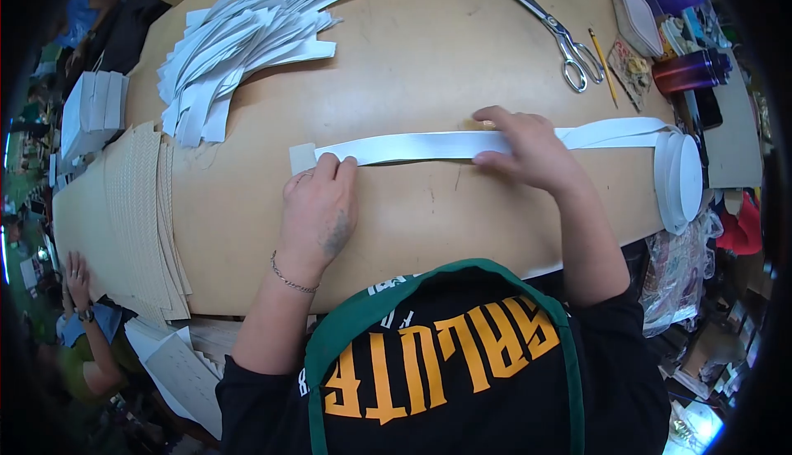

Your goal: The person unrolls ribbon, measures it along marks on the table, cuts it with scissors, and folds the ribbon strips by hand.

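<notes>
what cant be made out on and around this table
All in the head view:
Long, flat white strip: one stretch, hidden by the bare right hand.
Bare left hand: palm, hidden by its own back.
Loose pile of thin white strips: lower layers, covered by upper ones.
Slim yellow pencil: any lettering, too small.

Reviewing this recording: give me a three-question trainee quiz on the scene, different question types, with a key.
1. True or false: the left hand touches the white strip near its end farther from the white roll.
2. Which tool lies beside the yellow pencil? A) ruler B) scissors C) stapler
3. On the right hand, are thumb and forefinger pinched together or apart?
Key: 1. True. 2. B. 3. Apart.
</notes>
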`<state>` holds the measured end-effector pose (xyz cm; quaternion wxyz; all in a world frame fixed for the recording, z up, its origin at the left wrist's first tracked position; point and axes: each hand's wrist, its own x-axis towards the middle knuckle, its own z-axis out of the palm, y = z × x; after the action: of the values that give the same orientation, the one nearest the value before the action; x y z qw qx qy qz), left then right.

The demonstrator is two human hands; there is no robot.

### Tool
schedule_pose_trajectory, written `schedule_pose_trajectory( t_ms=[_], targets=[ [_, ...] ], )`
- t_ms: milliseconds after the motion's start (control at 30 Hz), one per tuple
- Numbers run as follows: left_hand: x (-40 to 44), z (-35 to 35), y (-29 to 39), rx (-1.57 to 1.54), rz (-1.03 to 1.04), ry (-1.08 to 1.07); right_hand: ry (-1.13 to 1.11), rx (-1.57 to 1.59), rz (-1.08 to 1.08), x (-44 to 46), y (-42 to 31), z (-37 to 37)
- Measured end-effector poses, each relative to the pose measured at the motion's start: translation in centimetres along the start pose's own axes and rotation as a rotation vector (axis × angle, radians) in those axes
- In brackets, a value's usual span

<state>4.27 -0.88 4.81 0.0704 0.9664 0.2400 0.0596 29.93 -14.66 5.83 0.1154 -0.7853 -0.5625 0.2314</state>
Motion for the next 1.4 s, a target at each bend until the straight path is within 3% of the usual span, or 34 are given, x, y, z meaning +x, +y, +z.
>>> schedule_pose_trajectory(
  t_ms=[167,267,433,567,667,767,867,1133,1200,1333,1400],
  targets=[
    [0.0,0.1,0.2,0.029,0.035,0.009,0.075,0.068,0.135,-1.5,3.2,-0.7],
    [0.0,0.0,0.3,0.037,0.050,0.004,-0.029,0.190,0.150,-0.5,4.3,-1.2],
    [0.3,-0.3,0.2,0.027,0.047,-0.039,-0.040,0.092,0.157,-1.5,7.7,-2.7],
    [0.2,-0.1,0.1,0.003,0.070,-0.042,0.194,-0.213,0.168,-6.8,13.1,-4.1],
    [0.3,-0.1,0.3,0.009,0.060,-0.059,0.139,0.028,0.294,-8.8,13.9,-5.5],
    [0.1,-0.4,0.3,0.034,0.048,-0.082,0.237,-0.113,0.156,-8.7,12.1,-4.5],
    [0.1,-0.4,0.2,0.028,0.048,-0.105,0.256,0.079,0.096,-8.7,11.0,-2.1],
    [0.1,-0.4,0.3,-0.002,0.088,-0.073,0.159,0.324,0.421,-16.2,10.6,-1.3],
    [0.0,-0.3,0.1,-0.009,0.096,-0.066,0.265,0.373,0.363,-17.9,12.0,-1.3],
    [0.3,-1.2,0.2,0.007,0.117,-0.081,0.440,0.082,0.490,-14.7,13.6,-1.3],
    [0.2,-0.8,0.2,0.042,0.108,-0.095,0.554,-0.126,0.409,-12.0,14.8,-0.9]
  ],
)
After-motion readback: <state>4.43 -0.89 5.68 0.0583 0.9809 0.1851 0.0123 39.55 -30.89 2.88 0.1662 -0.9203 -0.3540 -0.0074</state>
